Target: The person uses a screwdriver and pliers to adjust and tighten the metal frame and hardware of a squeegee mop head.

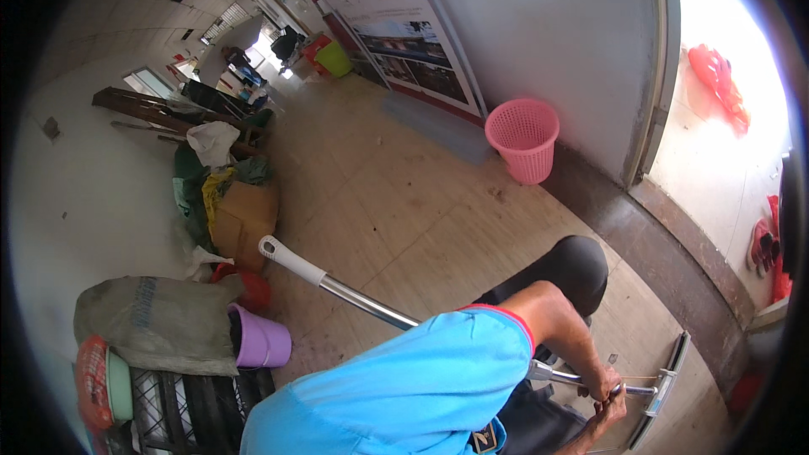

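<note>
A long-handled floor mop or squeegee lies slantwise, its white end grip (294, 260) towards the middle of the view. Its chrome pole (366, 301) passes behind my blue sleeve and comes out again beside my knee. My left hand (602, 383) is wrapped around the lower pole, just short of the wide metal head (662, 385). Right against it, my right hand (609, 412) has its fingers at the same stretch of pole; the hands partly overlap. A thin rod or cord runs alongside to the head, which rests on or close to the tiled floor. My dark-trousered knee (578, 268) is bent.
A pink perforated basket (523, 139) stands by the wall and doorway. At left are a purple bucket (262, 336), a stuffed woven sack (158, 322), cardboard (243, 221) and stacked wooden furniture (152, 107). Far down the corridor stands a person (240, 63). A stone threshold (632, 221) crosses the right side.
</note>
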Available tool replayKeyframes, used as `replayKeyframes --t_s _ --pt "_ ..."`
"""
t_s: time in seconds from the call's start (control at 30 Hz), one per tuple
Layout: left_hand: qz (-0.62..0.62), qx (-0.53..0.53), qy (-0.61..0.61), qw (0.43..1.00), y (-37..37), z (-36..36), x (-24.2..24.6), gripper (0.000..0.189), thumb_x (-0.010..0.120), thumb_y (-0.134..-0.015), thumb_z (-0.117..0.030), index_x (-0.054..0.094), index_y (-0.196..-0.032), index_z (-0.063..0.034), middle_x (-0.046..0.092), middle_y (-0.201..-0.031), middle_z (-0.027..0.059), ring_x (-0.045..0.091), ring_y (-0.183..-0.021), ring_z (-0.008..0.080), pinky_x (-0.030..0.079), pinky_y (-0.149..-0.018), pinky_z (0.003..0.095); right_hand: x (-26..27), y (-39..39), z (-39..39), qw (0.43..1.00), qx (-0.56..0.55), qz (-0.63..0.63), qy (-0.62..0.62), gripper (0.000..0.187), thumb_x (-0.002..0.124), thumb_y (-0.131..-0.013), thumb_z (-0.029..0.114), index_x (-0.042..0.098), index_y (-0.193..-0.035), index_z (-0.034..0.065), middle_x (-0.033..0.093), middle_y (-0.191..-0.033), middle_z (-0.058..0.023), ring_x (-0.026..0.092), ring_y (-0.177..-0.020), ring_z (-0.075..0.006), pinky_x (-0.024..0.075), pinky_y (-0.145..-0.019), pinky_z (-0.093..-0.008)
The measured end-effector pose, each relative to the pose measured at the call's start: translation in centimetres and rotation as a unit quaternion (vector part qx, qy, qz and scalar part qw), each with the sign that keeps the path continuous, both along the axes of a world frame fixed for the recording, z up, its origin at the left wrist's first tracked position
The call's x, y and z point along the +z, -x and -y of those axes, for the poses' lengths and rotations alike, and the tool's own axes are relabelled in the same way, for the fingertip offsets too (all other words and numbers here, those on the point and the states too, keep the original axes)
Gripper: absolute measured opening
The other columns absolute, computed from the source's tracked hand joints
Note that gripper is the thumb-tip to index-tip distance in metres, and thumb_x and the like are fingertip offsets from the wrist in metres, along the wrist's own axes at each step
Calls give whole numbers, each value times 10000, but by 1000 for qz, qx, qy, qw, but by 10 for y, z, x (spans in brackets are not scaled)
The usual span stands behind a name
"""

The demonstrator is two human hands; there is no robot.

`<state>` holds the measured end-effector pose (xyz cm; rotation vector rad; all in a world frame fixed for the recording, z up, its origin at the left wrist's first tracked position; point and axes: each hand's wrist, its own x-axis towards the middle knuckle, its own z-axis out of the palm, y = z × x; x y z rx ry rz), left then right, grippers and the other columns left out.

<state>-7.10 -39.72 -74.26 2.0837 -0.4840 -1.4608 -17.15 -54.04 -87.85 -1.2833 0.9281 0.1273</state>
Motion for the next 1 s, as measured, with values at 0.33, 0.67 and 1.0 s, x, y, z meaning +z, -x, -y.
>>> replayKeyframes --t_s 0.33,0.67,1.0 --pt "89 -128 106 982 45 53 -43 240 652 -767 -197 712 -950 -52 700 -838 176 687 -743 287 556 -624 445 6 80 117 979 12 116 -167 383 648 -966 390 624 -1140 49 692 -1155 -145 710 -1016 -250 605 -901 -368" --pt "165 -19 19 986 3 -9 21 477 572 -821 -94 596 -1296 -54 676 -1131 295 628 -1115 476 501 -963 538 85 -7 13 977 55 49 -199 305 642 -902 234 674 -1059 -25 738 -998 -113 754 -909 -232 568 -573 -274" --pt "172 -6 3 985 8 -19 46 538 584 -844 -77 584 -1379 -131 691 -1099 278 634 -1066 492 513 -916 550 119 -26 -11 988 34 -9 -153 372 678 -877 291 670 -991 -63 736 -912 -154 759 -734 -247 614 -558 -302"
